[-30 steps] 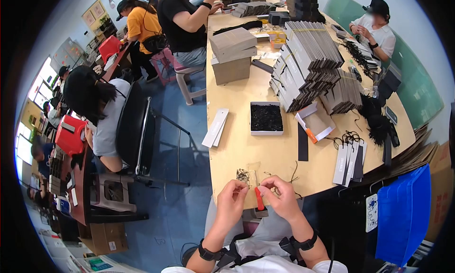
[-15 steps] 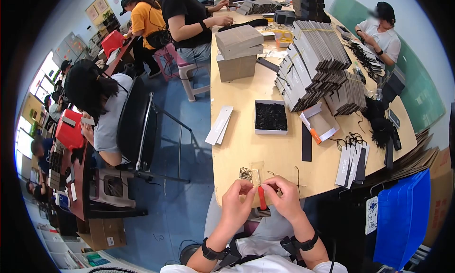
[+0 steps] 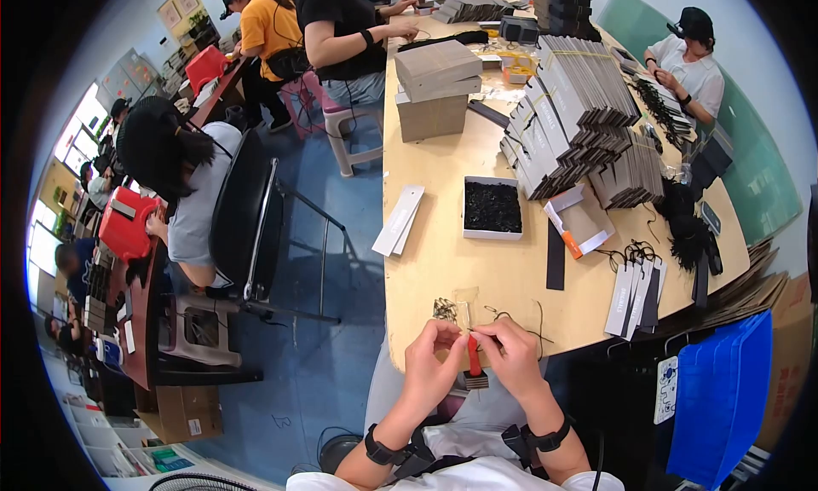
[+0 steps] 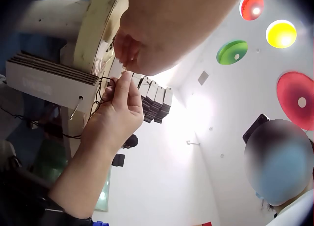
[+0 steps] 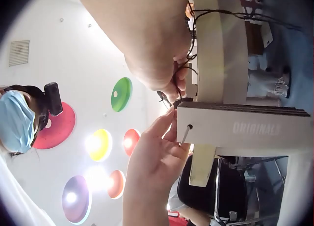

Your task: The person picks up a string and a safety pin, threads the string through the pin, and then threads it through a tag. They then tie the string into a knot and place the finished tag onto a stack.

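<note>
At the table's near edge my left hand (image 3: pixel 433 365) and right hand (image 3: pixel 511 355) face each other, fingertips almost meeting. Both pinch a thin black cord (image 5: pixel 177 81), which hangs in loops beside the fingers in the wrist views; the pinched bit is mostly hidden by the fingertips. Just below and between the hands is a red handle (image 3: pixel 474 355). Under it sits a small stack of grey tags (image 5: pixel 255 127), printed in white and punched with a hole at one end. A thin metal pin (image 5: pixel 186 133) sticks out of that hole.
Beyond the hands lie small metallic pieces (image 3: pixel 445 310) and loose black cords (image 3: pixel 538 325). A white box of black bits (image 3: pixel 492 208), tall tag stacks (image 3: pixel 562 124), an open white-and-orange box (image 3: pixel 579 222) and strung tags (image 3: pixel 635 295) stand farther back. A blue bin (image 3: pixel 720 397) is at right.
Both hands stay pinched together by the red handle, with only small finger shifts. The head view has swung slightly, so the table appears farther right.
</note>
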The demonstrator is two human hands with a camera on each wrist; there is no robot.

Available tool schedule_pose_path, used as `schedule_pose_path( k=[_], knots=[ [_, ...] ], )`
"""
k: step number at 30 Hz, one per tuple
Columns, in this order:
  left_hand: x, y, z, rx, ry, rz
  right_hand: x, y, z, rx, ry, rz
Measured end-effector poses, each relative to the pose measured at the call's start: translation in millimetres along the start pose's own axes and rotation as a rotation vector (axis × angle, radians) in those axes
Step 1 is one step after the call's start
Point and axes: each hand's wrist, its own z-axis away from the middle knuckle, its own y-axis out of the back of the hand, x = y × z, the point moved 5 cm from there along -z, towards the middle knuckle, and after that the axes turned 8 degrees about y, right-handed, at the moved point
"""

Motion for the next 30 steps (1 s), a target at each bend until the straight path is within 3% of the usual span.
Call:
schedule_pose_path(
  k=[11,16,18,20,21,23,27,30],
  knots=[
    [8,1,0,0.067,-0.096,-0.107,4,5,-4,-0.02,0.027,0.018],
    [3,2,-1,0.074,-0.074,-0.099,12,38,-23,0.191,-0.047,0.096],
    [2,3,-2,0.075,-0.079,-0.084,9,65,-39,0.248,0.156,0.383],
    [0,4,-1,0.083,-0.068,-0.085,17,88,-45,0.404,-0.097,0.289],
    [-1,4,0,0.08,-0.069,-0.083,16,97,-50,0.406,-0.096,0.292],
    [-1,5,0,0.082,-0.064,-0.078,22,120,-55,0.661,-0.144,-0.157],
    [-3,5,2,0.084,-0.064,-0.072,15,140,-51,0.73,-0.023,-0.166],
    [-6,7,2,0.093,-0.067,-0.05,16,137,-26,0.591,-0.041,-0.223]
  ],
)
